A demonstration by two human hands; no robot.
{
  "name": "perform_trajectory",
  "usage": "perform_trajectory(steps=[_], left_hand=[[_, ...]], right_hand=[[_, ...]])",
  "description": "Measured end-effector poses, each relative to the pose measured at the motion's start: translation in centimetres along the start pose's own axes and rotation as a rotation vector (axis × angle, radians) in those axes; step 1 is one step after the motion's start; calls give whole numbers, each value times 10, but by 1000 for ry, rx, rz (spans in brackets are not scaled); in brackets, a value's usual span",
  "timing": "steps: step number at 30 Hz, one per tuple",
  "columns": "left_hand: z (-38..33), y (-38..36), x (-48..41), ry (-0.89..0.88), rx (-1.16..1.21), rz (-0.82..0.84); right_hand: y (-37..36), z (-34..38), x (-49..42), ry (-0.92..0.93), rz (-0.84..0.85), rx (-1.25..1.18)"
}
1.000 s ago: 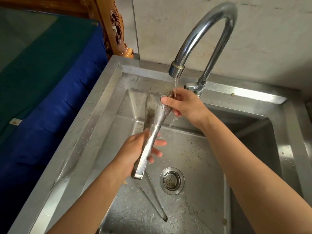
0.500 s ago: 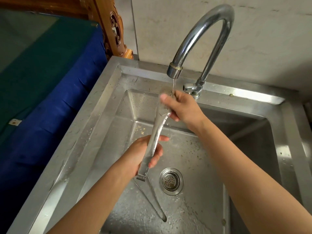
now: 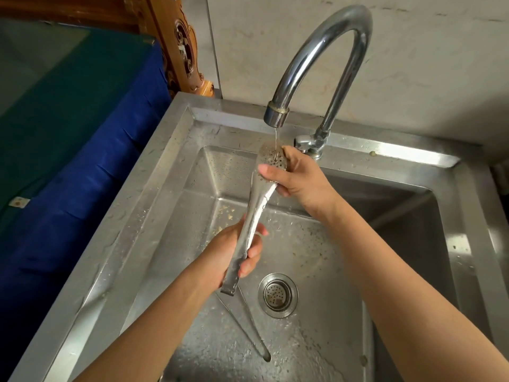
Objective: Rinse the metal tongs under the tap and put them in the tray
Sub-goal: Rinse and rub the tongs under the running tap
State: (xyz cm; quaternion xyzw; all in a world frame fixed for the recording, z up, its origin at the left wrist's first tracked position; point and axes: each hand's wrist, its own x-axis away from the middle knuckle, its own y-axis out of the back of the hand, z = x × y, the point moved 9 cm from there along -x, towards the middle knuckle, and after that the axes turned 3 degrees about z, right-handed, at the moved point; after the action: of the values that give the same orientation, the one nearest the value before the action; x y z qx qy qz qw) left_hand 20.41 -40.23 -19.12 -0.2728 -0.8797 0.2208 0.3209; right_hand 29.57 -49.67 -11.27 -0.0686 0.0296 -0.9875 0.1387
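The metal tongs slant over the steel sink, perforated head up under the tap. A thin stream of water falls from the spout onto the head. My left hand grips the lower handle end. My right hand holds the perforated head, thumb across its front. No tray is in view.
The drain strainer sits in the basin floor, right of the handle end. Food crumbs dot the wet basin. A blue and green cloth covers the surface left of the sink. Carved wood stands behind it.
The tongs' arms have closed together, and the perforated head now faces up under the stream. My left hand has shifted slightly along the handle.
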Motion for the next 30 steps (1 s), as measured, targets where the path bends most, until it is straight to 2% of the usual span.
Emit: perform_trajectory(steps=[3,6,8,10,11,14,16,20,22,24,26,30], left_hand=[[3,-2,-1,-28,-21,92],[3,-1,-2,-68,-155,132],[2,1,0,-100,-244,113],[4,1,1,-105,-238,107],[4,0,3,-111,-221,113],[0,-6,5,-131,-197,106],[-1,-8,7,-134,-210,82],[1,-15,8,-117,-237,85],[0,-16,7,-121,-215,93],[0,-13,8,-136,-164,98],[1,-7,10,-147,-133,103],[6,-8,6,-143,-149,136]], right_hand=[[17,-9,0,-52,-272,80],[23,-18,1,-149,-369,63],[25,-18,1,-167,-366,72],[27,-12,1,-136,-334,207],[26,-7,0,-105,-296,247],[15,-7,-5,-91,-47,164],[13,-4,-6,-91,-16,242],[34,10,-3,2,-369,512],[51,7,5,0,-551,391],[67,-1,9,-34,-640,199],[63,-3,8,-46,-536,96],[29,-10,9,-109,-217,85]])
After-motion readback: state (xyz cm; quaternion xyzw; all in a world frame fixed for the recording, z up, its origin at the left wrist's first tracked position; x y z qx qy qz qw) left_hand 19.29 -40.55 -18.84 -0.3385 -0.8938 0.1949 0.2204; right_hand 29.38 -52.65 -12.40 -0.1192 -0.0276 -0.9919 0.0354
